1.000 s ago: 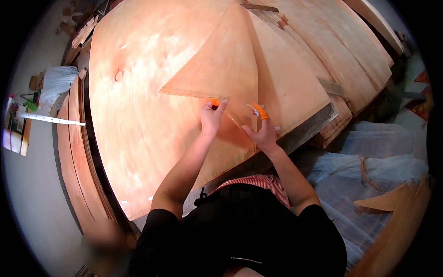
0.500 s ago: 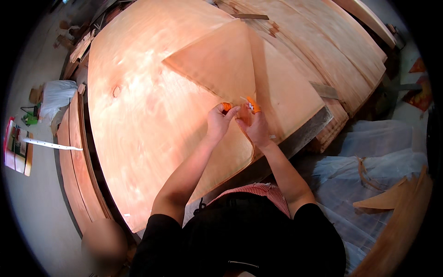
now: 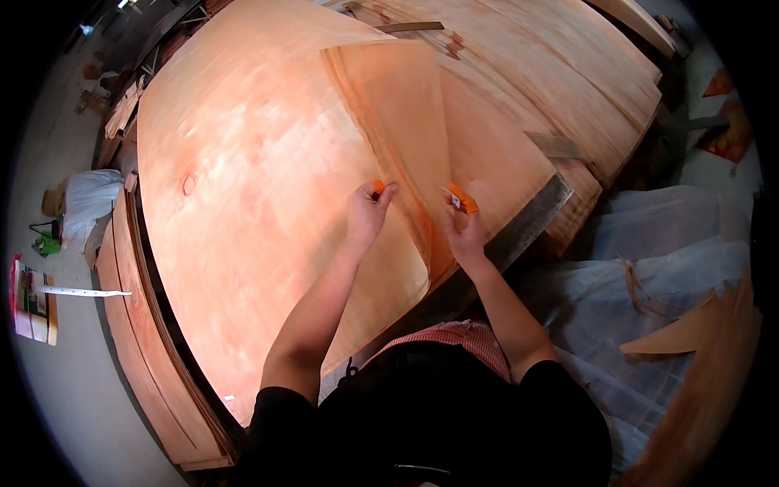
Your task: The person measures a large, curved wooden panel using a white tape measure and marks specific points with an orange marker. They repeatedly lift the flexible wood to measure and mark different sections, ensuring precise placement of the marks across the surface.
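Observation:
My left hand (image 3: pixel 367 214), closed with thumb and fingers together, hovers over the near middle of a large pale wood veneer sheet (image 3: pixel 243 211). Something orange (image 3: pixel 378 187) shows at its fingertips; whether it is held or covers a finger is unclear. My right hand (image 3: pixel 465 232) is closed around a small orange tool with a white patch (image 3: pixel 462 199), its kind too small to make out. Between and beyond my hands lies a folded-over veneer flap (image 3: pixel 406 105), its wavy left edge darker orange. My hands are apart.
More veneer sheets (image 3: pixel 560 65) lie stacked at the far right. A narrow wood strip (image 3: pixel 410 26) rests at the back. Left stands a stack of boards (image 3: pixel 146 341) with a white tape strip (image 3: pixel 85 291) over it. Clear plastic sheeting (image 3: pixel 665 235) covers the right side.
My hands have moved apart, the left one leftward and the right one slightly right and down. The folded flap has become narrower, its left edge now running more steeply.

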`<state>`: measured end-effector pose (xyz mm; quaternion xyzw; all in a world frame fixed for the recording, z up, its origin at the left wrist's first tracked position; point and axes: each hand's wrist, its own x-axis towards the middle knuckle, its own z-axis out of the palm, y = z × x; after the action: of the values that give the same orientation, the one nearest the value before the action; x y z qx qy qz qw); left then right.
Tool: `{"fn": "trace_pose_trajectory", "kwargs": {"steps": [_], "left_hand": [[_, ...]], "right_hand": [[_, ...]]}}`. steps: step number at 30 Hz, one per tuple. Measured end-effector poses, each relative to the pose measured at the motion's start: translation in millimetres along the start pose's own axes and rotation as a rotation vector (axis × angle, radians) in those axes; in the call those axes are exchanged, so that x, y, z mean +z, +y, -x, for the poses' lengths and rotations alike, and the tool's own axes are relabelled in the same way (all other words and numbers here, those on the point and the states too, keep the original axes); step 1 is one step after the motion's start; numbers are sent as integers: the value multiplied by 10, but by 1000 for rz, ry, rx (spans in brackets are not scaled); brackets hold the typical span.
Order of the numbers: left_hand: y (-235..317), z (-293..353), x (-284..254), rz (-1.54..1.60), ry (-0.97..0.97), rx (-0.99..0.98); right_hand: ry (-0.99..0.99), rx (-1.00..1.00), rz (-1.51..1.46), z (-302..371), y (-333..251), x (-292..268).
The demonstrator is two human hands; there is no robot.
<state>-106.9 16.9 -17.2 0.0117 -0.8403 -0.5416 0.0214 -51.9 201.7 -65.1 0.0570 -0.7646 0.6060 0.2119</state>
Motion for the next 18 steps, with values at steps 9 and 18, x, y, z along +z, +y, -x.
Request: {"fn": "trace_pose_trajectory", "kwargs": {"steps": [9,18], "left_hand": [[-525,-240,-463,-267,104,7],[-1458,144,-1608,90,399,-299]], "right_hand": [[44,276,-100,239,149,-684],[-137,490,54,455,485,-1228]]}}
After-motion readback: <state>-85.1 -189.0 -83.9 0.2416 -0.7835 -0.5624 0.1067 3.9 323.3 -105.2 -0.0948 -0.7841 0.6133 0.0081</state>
